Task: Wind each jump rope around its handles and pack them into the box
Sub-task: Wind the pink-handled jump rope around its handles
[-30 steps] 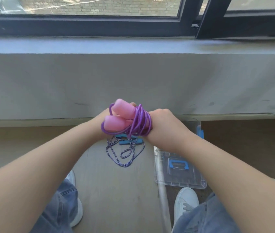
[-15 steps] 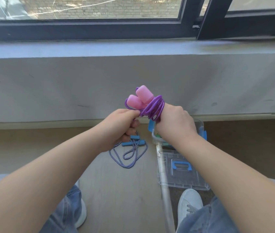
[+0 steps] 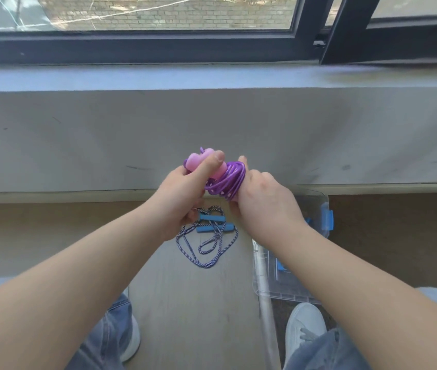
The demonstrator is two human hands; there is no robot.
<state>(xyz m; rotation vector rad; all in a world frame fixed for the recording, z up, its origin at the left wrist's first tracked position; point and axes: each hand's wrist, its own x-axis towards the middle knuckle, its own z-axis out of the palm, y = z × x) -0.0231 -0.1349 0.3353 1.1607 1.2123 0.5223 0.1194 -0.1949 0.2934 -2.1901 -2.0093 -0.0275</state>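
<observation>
The purple jump rope (image 3: 230, 180) is up in the air, just left of the clear box (image 3: 324, 218) and higher than it, held in both hands. The left hand (image 3: 182, 196) has a tight grip on the two pink handles (image 3: 198, 162), with its fingers curled under them and its thumb pressed on top. The right hand (image 3: 262, 205) has its grip closed round the coils of purple rope that wrap the other end of the handles. The rope looks almost all wound up, so I think the winding step for this one is nearly done. I cannot see where the loose end is, as the hands hide it. Next, the end needs to be tucked in so the coils do not spring off, and then the bundle needs to go down and to the right into the box. The box has blue clips and its lid (image 3: 292, 289) lies on the near side of it, so the way in looks open. The blue jump rope (image 3: 206, 247) lies loose on the tabletop (image 3: 185, 303) left of the box, with its blue handles (image 3: 212, 222) side by side. It is not wound yet, so it will need the same job.
</observation>
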